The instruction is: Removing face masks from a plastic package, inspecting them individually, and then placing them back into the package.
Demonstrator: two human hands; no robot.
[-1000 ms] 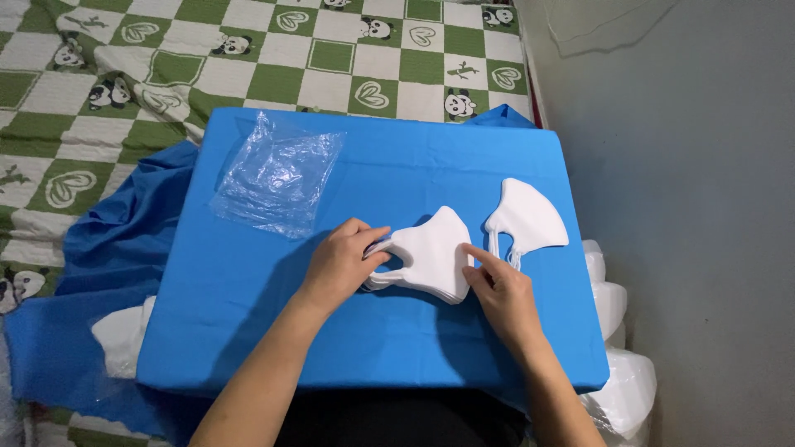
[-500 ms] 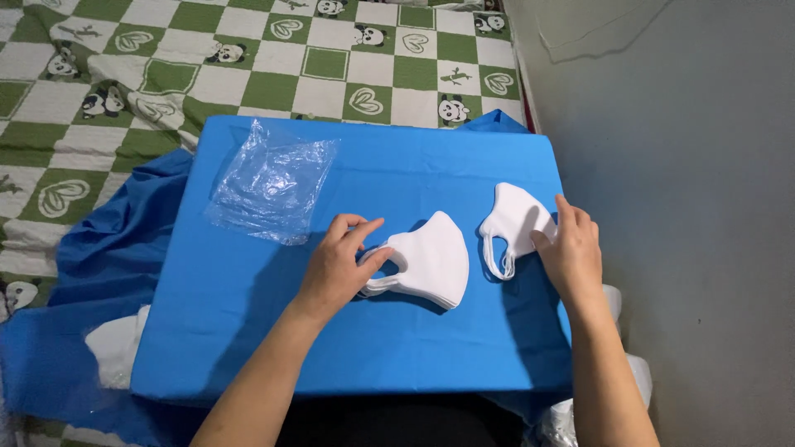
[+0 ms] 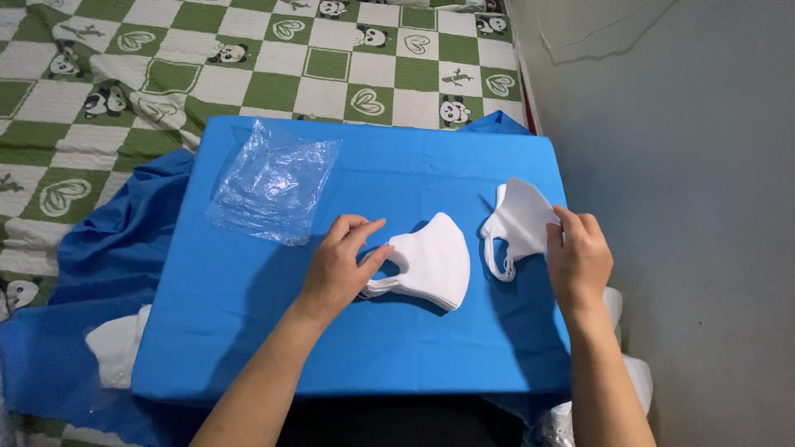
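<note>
- Head view, looking down on a flat board covered in bright blue cloth; this blue surface is the landmark for all positions below.
- Left hand: rests near the middle of the blue surface, fingers loosely spread, thumb and forefinger tips touching the ear-loop edge of a stack of white face masks. Contact only; whether it is pinched cannot be told.
- Stack lies flat at the centre of the surface, curved edge pointing to the right side.
- Right hand: at the right edge of the surface, fingers curled together, fingertips holding the right side of a single white mask. This mask sits just beside the stack, apart from it, ear loops hanging toward the near side.
- Clear plastic bags: crumpled, on the far-left part of the surface, well apart from both hands.
- Loose blue fabric spills off the left edge of the surface.
- Green-and-white checked mat with animal and heart prints lies beyond the far and left edges.
- Grey floor runs along the right edge.
</note>
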